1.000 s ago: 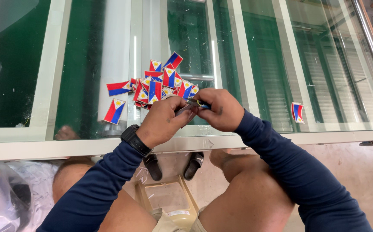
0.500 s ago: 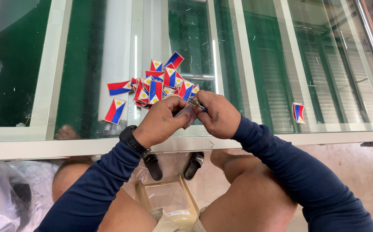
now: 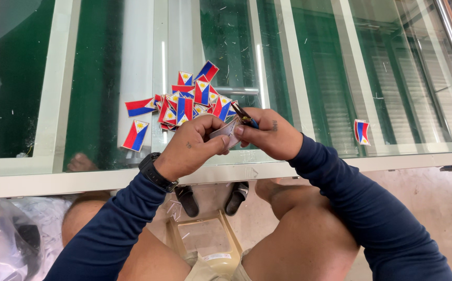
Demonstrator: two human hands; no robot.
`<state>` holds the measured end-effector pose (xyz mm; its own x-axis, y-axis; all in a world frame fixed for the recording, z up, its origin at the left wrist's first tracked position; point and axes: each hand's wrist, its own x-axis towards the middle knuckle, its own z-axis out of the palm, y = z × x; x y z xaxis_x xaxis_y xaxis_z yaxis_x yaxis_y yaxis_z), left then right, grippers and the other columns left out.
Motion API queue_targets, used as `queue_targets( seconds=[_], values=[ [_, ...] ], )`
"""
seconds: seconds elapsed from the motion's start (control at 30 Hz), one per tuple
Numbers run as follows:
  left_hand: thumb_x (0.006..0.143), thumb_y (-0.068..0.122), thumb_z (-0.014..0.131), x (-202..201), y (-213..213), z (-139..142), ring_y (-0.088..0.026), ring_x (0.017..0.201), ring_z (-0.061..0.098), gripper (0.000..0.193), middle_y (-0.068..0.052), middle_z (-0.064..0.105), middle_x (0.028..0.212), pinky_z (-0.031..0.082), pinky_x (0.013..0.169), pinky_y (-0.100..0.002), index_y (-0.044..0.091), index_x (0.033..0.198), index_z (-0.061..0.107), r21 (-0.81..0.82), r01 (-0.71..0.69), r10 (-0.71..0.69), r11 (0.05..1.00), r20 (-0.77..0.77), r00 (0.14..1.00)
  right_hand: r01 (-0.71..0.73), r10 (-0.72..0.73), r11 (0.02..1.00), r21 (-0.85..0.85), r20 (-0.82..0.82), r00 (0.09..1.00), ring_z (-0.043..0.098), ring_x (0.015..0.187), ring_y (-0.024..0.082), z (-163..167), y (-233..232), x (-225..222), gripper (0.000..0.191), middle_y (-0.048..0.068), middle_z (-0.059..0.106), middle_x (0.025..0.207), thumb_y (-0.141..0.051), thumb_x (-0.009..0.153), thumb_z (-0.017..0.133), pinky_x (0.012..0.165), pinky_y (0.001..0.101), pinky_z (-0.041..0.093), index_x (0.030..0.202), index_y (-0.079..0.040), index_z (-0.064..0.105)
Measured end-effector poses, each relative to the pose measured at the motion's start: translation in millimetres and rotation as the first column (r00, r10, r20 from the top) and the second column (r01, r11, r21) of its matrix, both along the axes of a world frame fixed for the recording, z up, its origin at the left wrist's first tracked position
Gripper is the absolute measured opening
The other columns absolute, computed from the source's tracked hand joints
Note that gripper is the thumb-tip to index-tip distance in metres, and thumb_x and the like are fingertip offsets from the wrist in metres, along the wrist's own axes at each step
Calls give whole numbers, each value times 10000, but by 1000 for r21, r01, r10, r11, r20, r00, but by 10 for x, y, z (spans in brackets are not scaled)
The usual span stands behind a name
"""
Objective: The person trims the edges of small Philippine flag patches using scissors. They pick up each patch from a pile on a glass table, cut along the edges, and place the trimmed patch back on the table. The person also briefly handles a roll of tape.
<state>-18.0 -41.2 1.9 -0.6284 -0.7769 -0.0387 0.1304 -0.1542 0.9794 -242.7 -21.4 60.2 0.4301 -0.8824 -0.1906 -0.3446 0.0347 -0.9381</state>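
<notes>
My left hand (image 3: 192, 147) and my right hand (image 3: 267, 135) meet over the near edge of a glass-topped table (image 3: 106, 177). Between their fingertips they pinch one small flag sticker (image 3: 226, 130), seen from its pale back. A thin dark tool with a blue handle (image 3: 247, 118) sticks out of my right hand. Just beyond the hands lies a pile of red, blue and white flag stickers (image 3: 189, 101). Two more stickers lie apart to the left, one (image 3: 140, 107) flat and one (image 3: 136, 135) nearer me.
A lone flag sticker (image 3: 362, 131) lies on the glass to the right. A black watch (image 3: 155, 173) is on my left wrist. Below the table edge are my knees, a pair of dark sandals (image 3: 213, 200) and a clear plastic container (image 3: 202, 242). Crumpled plastic wrap (image 3: 2, 244) sits lower left.
Both hands have shifted slightly while working the sticker between the fingers. The pile and the loose stickers have not moved.
</notes>
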Motion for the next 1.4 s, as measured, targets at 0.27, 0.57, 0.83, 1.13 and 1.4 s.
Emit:
queue_targets(
  seconds=[0.27,0.57,0.83,1.13,1.4],
  values=[
    [918,131,666,-10,-8,30,-78,810,698,182,-22,707,931,589,738,-245,13,1056,644,-25,-65,65,998,-1,998,106,-109,993,-42,-89,990,592,740,63,116,10,25,175,12,667,784,-171,966,656,661,263,512,985,0,688],
    [962,225,708,-50,54,90,-39,741,563,213,11,669,824,492,657,-219,13,981,696,-97,-152,162,984,111,981,123,-124,992,-21,-112,986,647,743,82,120,9,96,156,39,699,779,-130,955,647,694,269,556,987,10,709],
    [1024,144,606,-104,36,-14,-46,805,638,183,-7,717,887,548,736,-225,-11,1072,690,-88,-186,180,979,-71,981,166,-173,981,-97,-73,982,633,808,57,11,-49,39,192,23,712,865,-155,936,709,742,252,561,1018,19,712],
    [1056,149,569,-160,-11,-189,-84,754,676,185,-45,718,839,570,688,-252,-17,1069,650,-284,-323,366,903,114,923,196,-280,918,-345,-212,936,634,718,91,-332,-148,129,233,38,681,812,-215,932,731,673,266,546,975,10,688],
    [992,86,587,790,-464,-119,-106,803,695,192,-91,736,965,574,684,-272,7,1166,569,-307,-304,394,902,296,870,-91,-149,842,-531,-392,908,700,786,192,-602,-294,180,268,154,733,900,-228,904,764,693,331,563,1077,-28,718]
  ],
)
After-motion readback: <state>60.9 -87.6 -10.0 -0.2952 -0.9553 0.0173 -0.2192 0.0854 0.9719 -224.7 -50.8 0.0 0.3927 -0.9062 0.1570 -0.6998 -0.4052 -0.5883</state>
